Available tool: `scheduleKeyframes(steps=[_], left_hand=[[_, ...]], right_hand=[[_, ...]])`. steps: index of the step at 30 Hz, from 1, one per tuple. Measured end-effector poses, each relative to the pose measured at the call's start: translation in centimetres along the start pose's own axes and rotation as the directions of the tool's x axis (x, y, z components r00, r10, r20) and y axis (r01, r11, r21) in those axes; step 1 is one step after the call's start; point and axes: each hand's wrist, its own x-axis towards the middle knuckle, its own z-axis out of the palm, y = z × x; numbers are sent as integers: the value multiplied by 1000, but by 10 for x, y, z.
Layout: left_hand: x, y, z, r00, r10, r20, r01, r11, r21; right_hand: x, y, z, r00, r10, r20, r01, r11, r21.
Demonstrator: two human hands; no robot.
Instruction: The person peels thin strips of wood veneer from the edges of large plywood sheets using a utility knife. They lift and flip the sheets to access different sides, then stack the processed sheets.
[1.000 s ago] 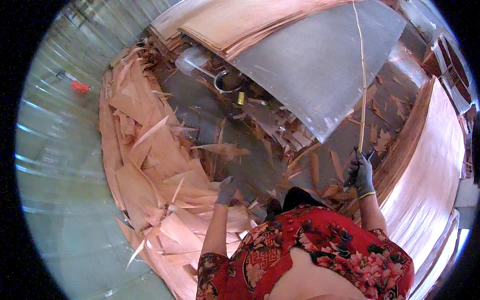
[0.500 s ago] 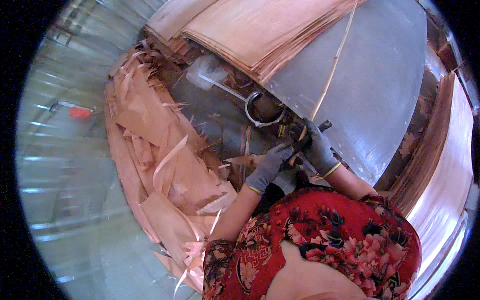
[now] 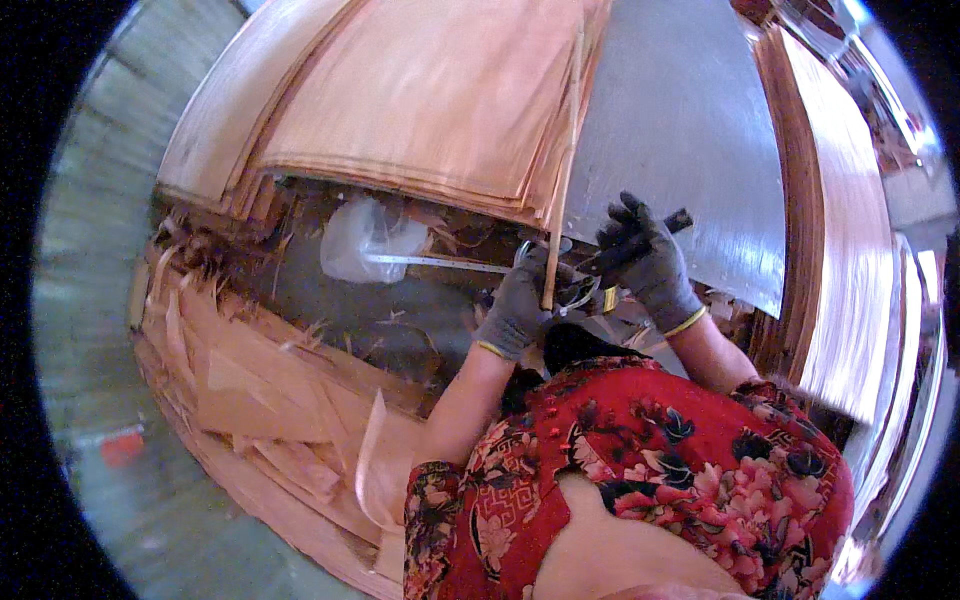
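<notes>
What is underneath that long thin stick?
The long thin stick crosses over the right edge of the stacked wood sheets, beside the grey board. Its near end is at your left hand. What lies directly beneath stick and hand is covered.

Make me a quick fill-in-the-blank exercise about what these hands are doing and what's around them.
1. Of the near and far ends of the long thin stick, the left hand holds the ____ one.
2. The bar at the right hand is coloured ____.
3. The clear plastic bag lies to the ____ of the left hand.
4. The floral top is mainly ____.

Missing words: near; black; left; red.
</notes>
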Motion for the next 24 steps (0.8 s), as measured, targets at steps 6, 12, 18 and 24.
scheduleKeyframes(steps=[6,12,18,24], left_hand=[[18,75,-80,988,9,-155,65,883,464],[-32,140,-128,816,88,-571,320,754,574],[-40,146,-204,837,2,-547,364,745,559],[-3,178,-178,788,-11,-616,567,405,717]], right_hand=[[80,-9,50,999,-50,-2,34,703,-711],[199,24,21,916,-276,-292,-28,681,-731],[216,27,33,929,-218,-300,-140,543,-828],[213,27,53,925,-372,83,-62,-361,-931]])
